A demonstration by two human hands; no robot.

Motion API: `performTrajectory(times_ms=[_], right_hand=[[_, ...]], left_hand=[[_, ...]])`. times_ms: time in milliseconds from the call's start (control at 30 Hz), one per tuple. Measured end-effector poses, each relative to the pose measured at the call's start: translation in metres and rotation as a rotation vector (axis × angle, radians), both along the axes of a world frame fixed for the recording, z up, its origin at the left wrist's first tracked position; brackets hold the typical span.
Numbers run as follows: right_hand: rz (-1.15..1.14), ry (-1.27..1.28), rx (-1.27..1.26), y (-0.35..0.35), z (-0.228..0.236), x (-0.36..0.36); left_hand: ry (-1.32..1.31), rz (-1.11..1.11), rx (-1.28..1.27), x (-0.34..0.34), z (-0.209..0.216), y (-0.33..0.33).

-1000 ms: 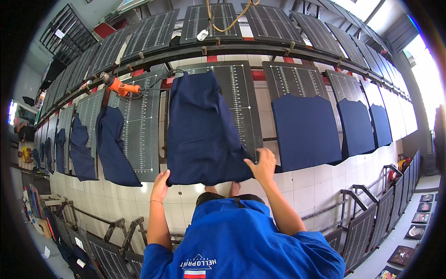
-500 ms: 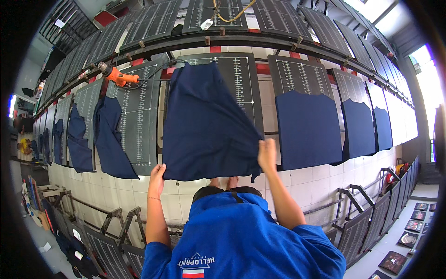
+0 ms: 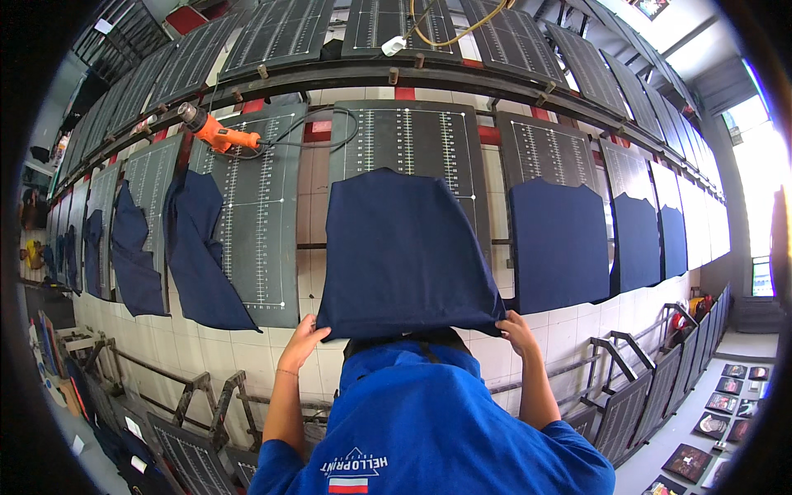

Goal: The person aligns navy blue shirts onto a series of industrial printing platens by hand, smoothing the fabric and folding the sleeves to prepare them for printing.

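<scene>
A navy shirt panel (image 3: pixel 404 256) lies over the near part of a dark board (image 3: pixel 408 136) marked with white scales. My left hand (image 3: pixel 302 342) pinches the panel's near left corner. Its near right corner is gripped between the thumb and fingers of my right hand (image 3: pixel 518 332). Between both hands the near edge is stretched taut, close to my waist. The far edge lies on the board, fairly smooth, with the white scales showing beyond it.
An orange heat gun (image 3: pixel 216 132) with a looped black cord rests on the board to the left. Boards on the right carry flat navy panels (image 3: pixel 559 246); crumpled navy pieces (image 3: pixel 202 256) hang over boards on the left. A dark metal rail (image 3: pixel 462 80) runs behind.
The panel has been drawn toward me, baring more of the board's far end. Its loose folds have flattened, and my right hand has come down and outward, level with my left.
</scene>
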State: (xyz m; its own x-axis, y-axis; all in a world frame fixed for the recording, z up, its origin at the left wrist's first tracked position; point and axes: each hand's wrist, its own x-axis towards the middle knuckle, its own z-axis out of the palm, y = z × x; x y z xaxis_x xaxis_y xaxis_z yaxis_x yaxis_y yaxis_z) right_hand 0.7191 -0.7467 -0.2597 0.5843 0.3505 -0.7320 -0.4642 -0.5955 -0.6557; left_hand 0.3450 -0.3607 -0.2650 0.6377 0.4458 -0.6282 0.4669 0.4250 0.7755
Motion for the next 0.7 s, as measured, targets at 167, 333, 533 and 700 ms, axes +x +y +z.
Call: performTrajectory(times_ms=[167,333,533,700], right_hand=[[0.126,0.006,0.030,0.005,-0.008,0.013],[-0.188,0.163,0.147,0.019,0.029,0.011],[0.438,-0.293,-0.294,-0.008,-0.005,0.027],[0.404,-0.800,-0.172,0.109,0.038,0.042]], left_hand=[[-0.045,0.044,-0.069,0.016,-0.005,0.008],[0.008,0.128,0.027,0.017,0.000,-0.002],[0.334,-0.132,0.325,0.025,0.002,0.009],[0.154,0.106,0.613,0.103,-0.017,0.036]])
